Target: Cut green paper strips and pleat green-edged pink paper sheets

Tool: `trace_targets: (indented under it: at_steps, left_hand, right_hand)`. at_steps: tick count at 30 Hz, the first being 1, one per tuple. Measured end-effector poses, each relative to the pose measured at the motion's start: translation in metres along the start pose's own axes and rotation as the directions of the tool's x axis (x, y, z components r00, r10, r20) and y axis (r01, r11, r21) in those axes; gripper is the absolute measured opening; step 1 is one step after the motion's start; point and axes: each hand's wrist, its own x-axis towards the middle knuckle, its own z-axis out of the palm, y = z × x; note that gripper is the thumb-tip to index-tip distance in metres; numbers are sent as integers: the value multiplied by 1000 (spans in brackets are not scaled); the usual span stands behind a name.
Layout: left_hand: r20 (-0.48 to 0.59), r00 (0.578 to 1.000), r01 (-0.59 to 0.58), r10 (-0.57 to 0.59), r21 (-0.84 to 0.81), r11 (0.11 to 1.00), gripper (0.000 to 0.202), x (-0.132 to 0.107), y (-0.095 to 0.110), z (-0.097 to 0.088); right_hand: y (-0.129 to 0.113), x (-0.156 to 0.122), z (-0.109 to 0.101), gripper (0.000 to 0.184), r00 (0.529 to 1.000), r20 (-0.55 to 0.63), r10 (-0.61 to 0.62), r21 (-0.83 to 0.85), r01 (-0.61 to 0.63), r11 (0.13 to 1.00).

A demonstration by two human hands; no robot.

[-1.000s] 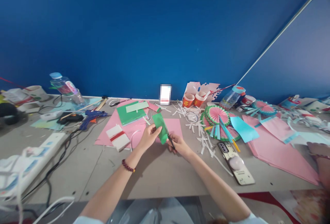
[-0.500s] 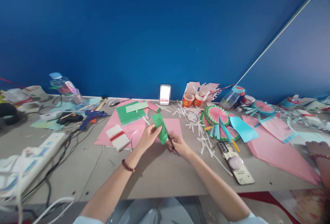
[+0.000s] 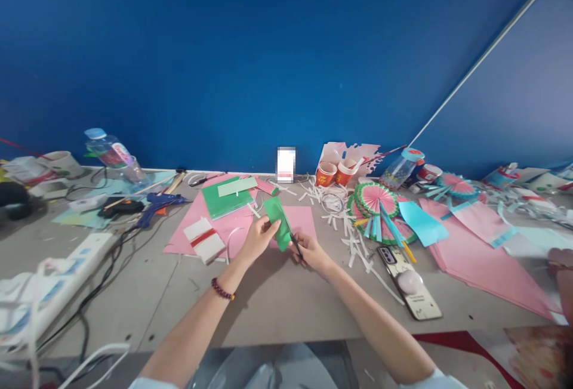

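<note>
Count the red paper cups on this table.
2. One red cup and a second red cup stand side by side at the table's back edge. Clutter may hide others.

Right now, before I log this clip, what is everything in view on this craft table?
green paper strip: one, green, held in left hand
scissors: one pair, dark, in right hand, at the strip's edge
pink sheets: several, pink, beneath and beyond the hands
green sheets: small stack, green, on the pink sheets
paper cups: two, red, by the wall
pleated fans: several, pink and green, right of centre
phone: one, pale, near right edge
water bottle: one, clear, blue cap, far left
power strip: one, white, near left
table: one, grey
left hand: one, grips strip
right hand: one, grips scissors
</note>
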Motion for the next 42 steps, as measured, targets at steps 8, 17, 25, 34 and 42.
trace_targets:
  at_steps: [8, 17, 25, 34, 42]
  left_hand:
    - [19, 1000, 1, -1, -28, 1000, 37, -1, 5, 1]
    - [45, 999, 6, -5, -37, 999, 35, 0, 0, 1]
    - [38, 999, -3, 4, -39, 999, 35, 0, 2, 1]
    - [11, 1000, -6, 6, -44, 999, 36, -1, 3, 0]
    - [-25, 1000, 8, -9, -32, 999, 39, 0, 6, 0]
  right_hand:
    - [-3, -1, 1, 44, 1000, -10, 0, 20, 0, 1000]
    - [-5, -3, 1, 45, 1000, -20, 5, 11, -5, 1000]
    - [-3, -3, 1, 44, 1000, -29, -1, 21, 2, 1000]
    - [-3, -2, 2, 44, 999, -26, -18, 52, 19, 998]
    - [-6, -3, 4, 45, 999, -31, -16, 62, 18, 998]
